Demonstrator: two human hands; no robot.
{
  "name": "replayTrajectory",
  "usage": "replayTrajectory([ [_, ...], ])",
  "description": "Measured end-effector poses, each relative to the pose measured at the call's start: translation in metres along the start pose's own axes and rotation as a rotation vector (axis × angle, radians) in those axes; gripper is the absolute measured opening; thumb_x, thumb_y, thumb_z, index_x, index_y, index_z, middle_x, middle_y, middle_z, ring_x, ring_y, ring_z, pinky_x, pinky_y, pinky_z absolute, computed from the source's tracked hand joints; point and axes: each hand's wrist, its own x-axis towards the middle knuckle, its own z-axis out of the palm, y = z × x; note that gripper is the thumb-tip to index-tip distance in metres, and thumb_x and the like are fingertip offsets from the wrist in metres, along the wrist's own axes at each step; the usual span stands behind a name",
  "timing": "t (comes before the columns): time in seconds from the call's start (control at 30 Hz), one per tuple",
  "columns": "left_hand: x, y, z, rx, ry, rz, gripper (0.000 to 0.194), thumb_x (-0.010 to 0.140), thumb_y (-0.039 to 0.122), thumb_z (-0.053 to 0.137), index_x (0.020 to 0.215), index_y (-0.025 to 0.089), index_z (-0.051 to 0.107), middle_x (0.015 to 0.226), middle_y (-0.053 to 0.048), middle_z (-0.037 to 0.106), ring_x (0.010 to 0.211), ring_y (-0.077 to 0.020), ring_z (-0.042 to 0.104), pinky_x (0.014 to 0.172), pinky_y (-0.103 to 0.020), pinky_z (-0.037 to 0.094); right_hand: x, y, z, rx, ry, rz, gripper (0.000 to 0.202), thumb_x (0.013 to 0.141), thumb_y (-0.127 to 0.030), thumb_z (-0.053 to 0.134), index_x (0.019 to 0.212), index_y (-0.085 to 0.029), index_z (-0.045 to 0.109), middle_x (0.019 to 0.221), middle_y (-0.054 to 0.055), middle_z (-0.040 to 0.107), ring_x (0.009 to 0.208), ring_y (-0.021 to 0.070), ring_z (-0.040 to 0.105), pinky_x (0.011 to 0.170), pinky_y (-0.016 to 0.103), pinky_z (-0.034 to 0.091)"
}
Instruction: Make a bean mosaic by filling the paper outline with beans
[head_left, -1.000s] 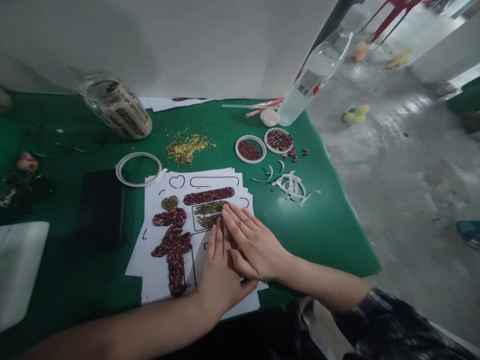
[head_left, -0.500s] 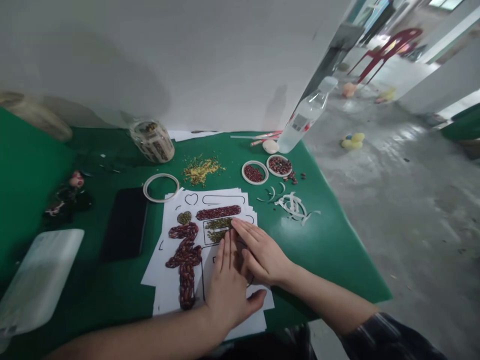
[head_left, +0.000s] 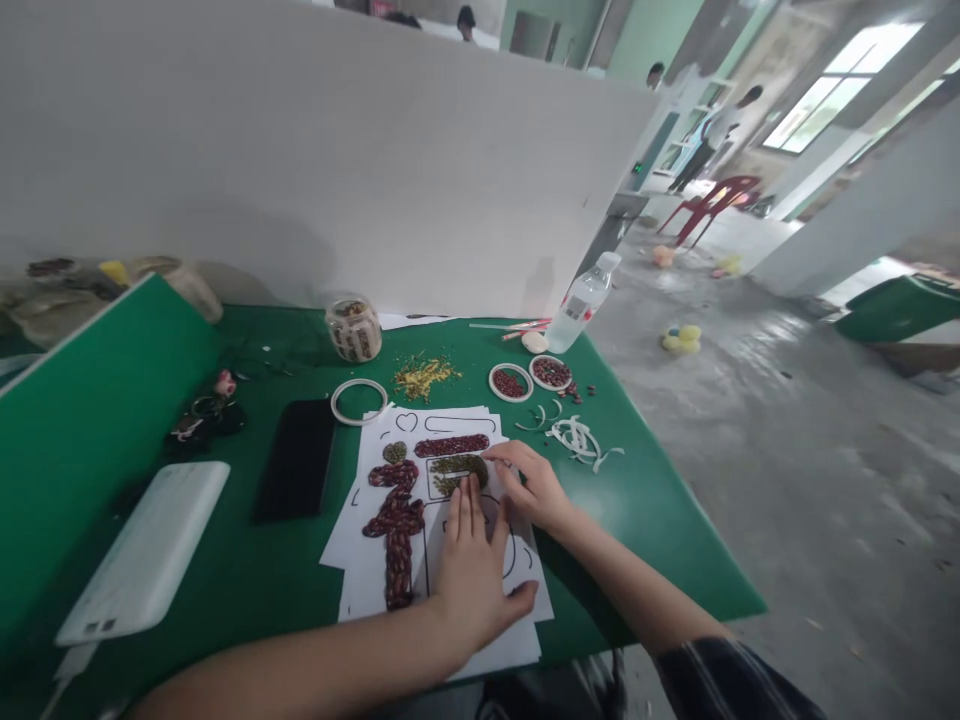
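On a small stack of white sheets, the top paper [head_left: 480, 600] carries black outlines partly filled with beans. Dark red beans [head_left: 397, 517] form a tall character at its left, and a bar of small red beans [head_left: 451, 445] lies near the top. Below that bar, green mung beans [head_left: 450, 470] fill part of a boxed outline. My left hand [head_left: 472, 560] lies flat on the paper, fingers stretched with their tips at the lower edge of the mung beans. My right hand [head_left: 534, 485] is bent at their right side, thumb and forefinger apart, with nothing visible in it.
Behind the paper are a white ring [head_left: 359, 382], a yellow-green pile [head_left: 425, 377], a jar [head_left: 354, 330] and two bean lids [head_left: 511, 383]. A water bottle [head_left: 581, 308] and peeled strips [head_left: 579, 438] are at right. Left are a black phone [head_left: 295, 460] and white power bank [head_left: 146, 550].
My right hand has moved off my left and drawn back to the mung beans' right edge, its fingers now bent. The mung beans show more fully. The camera view has tilted up.
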Motion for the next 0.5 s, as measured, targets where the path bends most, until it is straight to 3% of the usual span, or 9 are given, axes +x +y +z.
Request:
replayTrajectory([
  [0.13, -0.003, 0.0, -0.001, -0.019, -0.022, -0.006, 0.087, 0.073, 0.071, 0.039, 0.135, 0.01, 0.043, 0.141, -0.019, 0.04, 0.133, -0.0389, 0.027, 0.109, -0.053, 0.012, 0.029, -0.007, 0.01, -0.042, -0.028, -0.011, 0.024, 0.09, -0.023, 0.041, 0.099, -0.017, 0.063, 0.093, 0.008, 0.066, 0.09, 0.0166, 0.06, 0.082, 0.031, 0.048],
  [0.27, -0.005, -0.001, 0.001, -0.009, 0.021, 0.013, 0.088, 0.073, 0.07, 0.04, 0.137, 0.01, 0.039, 0.143, -0.021, 0.036, 0.134, -0.0396, 0.024, 0.108, -0.056, 0.013, 0.077, -0.01, 0.03, -0.14, -0.121, 0.061, 0.023, 0.09, -0.027, 0.047, 0.103, -0.016, 0.062, 0.097, 0.008, 0.064, 0.087, 0.0155, 0.06, 0.081, 0.029, 0.047],
  [0.5, -0.006, -0.002, 0.009, 0.011, 0.066, 0.033, 0.088, 0.072, 0.065, 0.046, 0.136, 0.005, 0.04, 0.141, -0.021, 0.039, 0.134, -0.0405, 0.022, 0.109, -0.056, 0.012, 0.147, 0.001, 0.069, -0.312, -0.276, 0.049, 0.029, 0.084, -0.024, 0.059, 0.11, -0.011, 0.063, 0.103, 0.012, 0.061, 0.092, 0.0183, 0.057, 0.084, 0.029, 0.042],
])
